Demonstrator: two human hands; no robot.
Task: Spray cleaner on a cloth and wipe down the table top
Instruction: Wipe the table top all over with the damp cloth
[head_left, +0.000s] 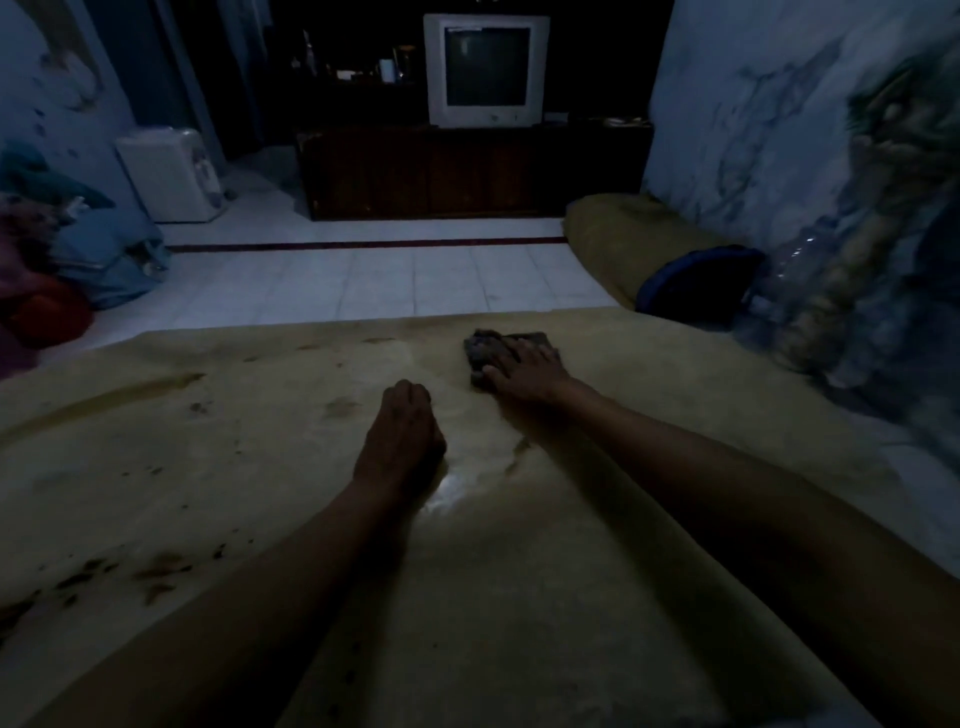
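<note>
The room is dim. A wide yellowish table top (208, 467) with dark stains fills the lower half of the view. My right hand (524, 371) lies flat on a crumpled dark cloth (488, 349) near the table's far edge, pressing it onto the surface. My left hand (402, 436) rests on the table near the middle, fingers curled in, with nothing visible in it. A wet, shiny patch (457, 488) shows just right of my left wrist. No spray bottle is clearly visible.
Beyond the far edge lies a white tiled floor (389, 280). A dark cabinet (467, 171) carries an old television (485, 70). A white appliance (169, 174) and piled clothes (62, 270) sit at left. A blue bag (696, 283) and a clear plastic bottle (795, 270) sit at right.
</note>
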